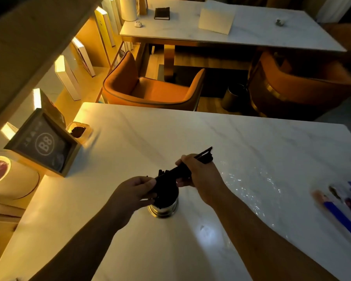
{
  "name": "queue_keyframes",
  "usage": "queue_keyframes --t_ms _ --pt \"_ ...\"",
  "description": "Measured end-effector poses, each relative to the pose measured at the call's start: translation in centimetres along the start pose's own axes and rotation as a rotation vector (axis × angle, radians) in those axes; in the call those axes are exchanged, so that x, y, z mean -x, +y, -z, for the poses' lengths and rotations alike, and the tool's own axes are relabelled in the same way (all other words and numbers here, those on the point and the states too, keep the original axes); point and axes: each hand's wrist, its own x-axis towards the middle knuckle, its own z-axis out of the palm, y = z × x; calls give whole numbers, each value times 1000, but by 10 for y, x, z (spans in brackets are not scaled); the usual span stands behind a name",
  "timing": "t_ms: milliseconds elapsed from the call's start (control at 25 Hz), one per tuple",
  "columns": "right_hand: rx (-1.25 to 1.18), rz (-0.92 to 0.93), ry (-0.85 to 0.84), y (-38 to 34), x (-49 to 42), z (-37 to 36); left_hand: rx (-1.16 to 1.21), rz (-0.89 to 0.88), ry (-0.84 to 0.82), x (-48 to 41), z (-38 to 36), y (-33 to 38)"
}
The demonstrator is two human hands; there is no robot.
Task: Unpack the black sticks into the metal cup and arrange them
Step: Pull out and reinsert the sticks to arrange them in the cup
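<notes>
The surface (pixel 130 142) looks like glossy white marble; at lower centre the metal cup (pixel 163 207) is shiny, its black sticks (pixel 180 171) matt.

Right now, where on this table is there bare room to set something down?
Bare marble table lies beyond the metal cup, toward the far edge, and in front of the cup between the forearms. Crowded: the left edge by the framed sign, the right by clear wrap.

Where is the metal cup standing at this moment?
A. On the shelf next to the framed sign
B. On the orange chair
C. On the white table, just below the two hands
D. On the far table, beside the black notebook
C: the metal cup stands on the white table, right under the left hand and the right hand, which hold the black sticks over it.
</notes>
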Motion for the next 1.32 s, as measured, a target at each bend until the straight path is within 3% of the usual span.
queue_keyframes --t_ms 120,320,440,680,800,880,1040,1320 --pt "189 189 43 -5 0 5 -454 -145 129 -3 9 2" --pt "556 263 -77 3 1 -10 -768 -342 259 -9 3 12" --pt "707 180 -222 16 -1 -10 -901 -402 213 -15 -3 13" --pt "687 169 -54 26 -12 17 -1177 -386 61 -32 -9 14" --pt "721 43 -124 40 -14 18 -1338 -464 53 -41 -28 30" --pt "749 58 -157 49 -14 16 -1444 -508 54 -44 -38 41" --pt "767 111 -129 51 -13 14 -1538 -544 44 -43 -39 56" --pt "782 155 -51 41 -10 19 -1367 -501 45 -19 -27 102"
